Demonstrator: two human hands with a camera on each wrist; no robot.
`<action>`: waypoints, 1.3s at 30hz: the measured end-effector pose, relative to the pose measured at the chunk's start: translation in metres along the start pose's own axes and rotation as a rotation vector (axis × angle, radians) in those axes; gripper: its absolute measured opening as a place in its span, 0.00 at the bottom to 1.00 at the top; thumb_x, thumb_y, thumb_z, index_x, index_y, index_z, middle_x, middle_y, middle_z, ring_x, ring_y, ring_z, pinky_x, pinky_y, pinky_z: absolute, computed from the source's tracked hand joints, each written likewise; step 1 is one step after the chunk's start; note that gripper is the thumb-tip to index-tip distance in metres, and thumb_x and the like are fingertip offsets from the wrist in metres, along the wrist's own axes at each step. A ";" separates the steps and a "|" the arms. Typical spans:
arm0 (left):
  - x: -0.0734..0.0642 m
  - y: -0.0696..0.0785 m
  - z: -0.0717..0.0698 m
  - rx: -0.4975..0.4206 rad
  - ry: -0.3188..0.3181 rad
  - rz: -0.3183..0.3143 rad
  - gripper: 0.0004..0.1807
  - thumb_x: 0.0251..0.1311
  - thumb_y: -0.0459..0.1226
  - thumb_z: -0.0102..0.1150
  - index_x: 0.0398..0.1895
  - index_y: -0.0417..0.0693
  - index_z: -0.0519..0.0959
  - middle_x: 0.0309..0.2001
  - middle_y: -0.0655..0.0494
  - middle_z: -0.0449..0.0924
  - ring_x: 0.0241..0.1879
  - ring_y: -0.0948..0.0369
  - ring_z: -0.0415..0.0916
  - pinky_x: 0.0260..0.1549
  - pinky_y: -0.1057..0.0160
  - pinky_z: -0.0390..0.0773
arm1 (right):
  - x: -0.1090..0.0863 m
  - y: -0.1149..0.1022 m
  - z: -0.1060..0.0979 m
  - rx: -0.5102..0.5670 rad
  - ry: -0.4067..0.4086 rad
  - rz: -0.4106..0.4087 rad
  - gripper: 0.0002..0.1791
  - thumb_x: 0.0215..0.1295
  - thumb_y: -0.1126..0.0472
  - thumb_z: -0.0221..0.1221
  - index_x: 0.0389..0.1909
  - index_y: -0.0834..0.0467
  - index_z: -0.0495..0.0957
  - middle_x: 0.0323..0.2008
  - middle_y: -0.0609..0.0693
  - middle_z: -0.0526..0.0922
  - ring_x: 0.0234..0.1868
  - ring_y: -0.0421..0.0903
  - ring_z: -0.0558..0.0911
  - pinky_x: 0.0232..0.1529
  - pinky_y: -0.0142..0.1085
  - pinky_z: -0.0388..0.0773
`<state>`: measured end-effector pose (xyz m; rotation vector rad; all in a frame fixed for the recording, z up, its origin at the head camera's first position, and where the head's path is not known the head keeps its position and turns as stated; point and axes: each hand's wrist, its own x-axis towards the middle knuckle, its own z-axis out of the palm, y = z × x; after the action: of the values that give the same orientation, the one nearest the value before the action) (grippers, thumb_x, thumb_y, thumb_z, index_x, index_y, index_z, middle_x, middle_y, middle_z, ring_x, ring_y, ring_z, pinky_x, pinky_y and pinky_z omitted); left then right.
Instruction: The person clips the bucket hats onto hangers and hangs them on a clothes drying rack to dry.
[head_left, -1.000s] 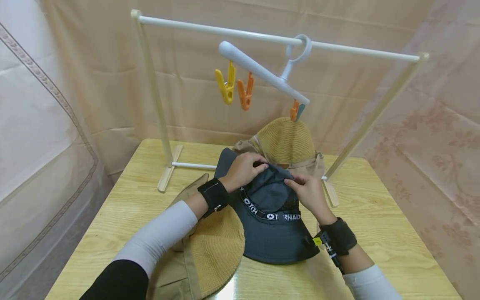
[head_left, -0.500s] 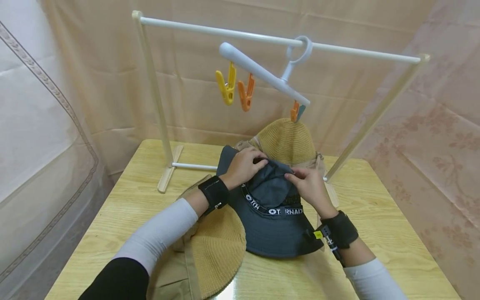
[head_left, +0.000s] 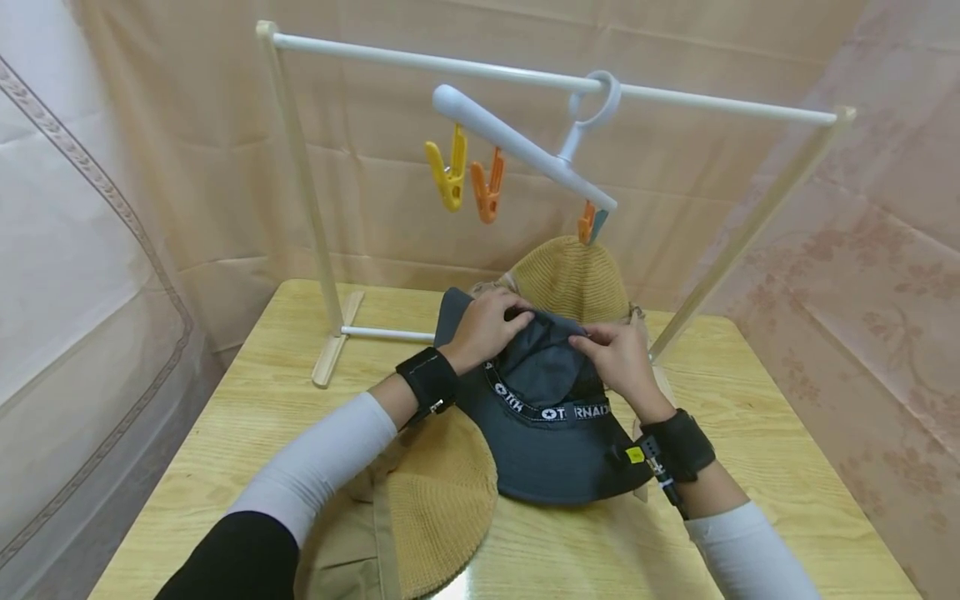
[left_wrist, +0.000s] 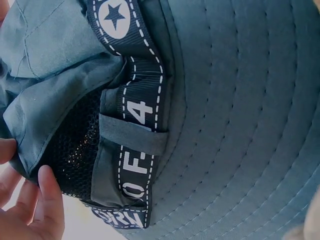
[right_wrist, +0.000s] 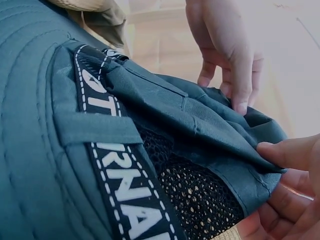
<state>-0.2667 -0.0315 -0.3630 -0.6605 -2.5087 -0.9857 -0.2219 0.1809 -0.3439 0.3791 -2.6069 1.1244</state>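
Observation:
A dark blue-grey bucket hat [head_left: 555, 467] with a black-and-white lettered band is held by its crown between my two hands, brim towards me. My left hand [head_left: 489, 329] pinches the crown on its left side. My right hand [head_left: 621, 358] pinches the crown's right edge between thumb and fingers. Close up in the right wrist view, the crown [right_wrist: 165, 100] sags in folds, with mesh below and the right thumb [right_wrist: 290, 150] on the cloth. The left wrist view shows the lettered band [left_wrist: 137, 115] and stitched brim [left_wrist: 235, 115].
A tan knitted-top hat [head_left: 442, 500] lies front left, partly under my left arm. Another tan hat [head_left: 573, 279] is behind the dark one, below an orange clip [head_left: 587, 223]. A white hanger [head_left: 517, 146] with yellow [head_left: 447, 173] and orange [head_left: 487, 190] clips hangs from the rack rail [head_left: 427, 62].
Both hands and the dark bucket hat have shifted slightly up and away towards the rack. Both hands keep their hold on the crown. The clips and hanger stay as they were.

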 end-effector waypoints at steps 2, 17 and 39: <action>0.001 0.000 0.000 0.000 0.005 -0.002 0.10 0.64 0.43 0.61 0.42 0.51 0.86 0.43 0.55 0.85 0.47 0.56 0.78 0.52 0.56 0.75 | 0.002 -0.001 -0.001 -0.008 -0.012 0.012 0.11 0.62 0.62 0.64 0.40 0.66 0.86 0.34 0.62 0.88 0.33 0.48 0.85 0.31 0.27 0.74; 0.016 0.002 0.000 -0.049 0.024 -0.048 0.10 0.66 0.43 0.58 0.43 0.51 0.86 0.45 0.57 0.86 0.49 0.56 0.81 0.56 0.54 0.73 | 0.019 0.003 -0.020 -0.064 -0.117 0.064 0.14 0.66 0.59 0.61 0.45 0.65 0.84 0.42 0.61 0.87 0.41 0.51 0.83 0.43 0.36 0.75; 0.022 0.007 -0.007 -0.141 0.030 -0.067 0.11 0.67 0.42 0.58 0.43 0.49 0.86 0.45 0.54 0.86 0.44 0.58 0.82 0.48 0.60 0.78 | 0.023 0.009 -0.025 -0.006 -0.156 0.137 0.19 0.66 0.54 0.61 0.48 0.64 0.84 0.46 0.61 0.86 0.42 0.48 0.82 0.45 0.37 0.77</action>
<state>-0.2804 -0.0253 -0.3439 -0.6014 -2.4656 -1.1969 -0.2424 0.2026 -0.3259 0.3015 -2.8091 1.1737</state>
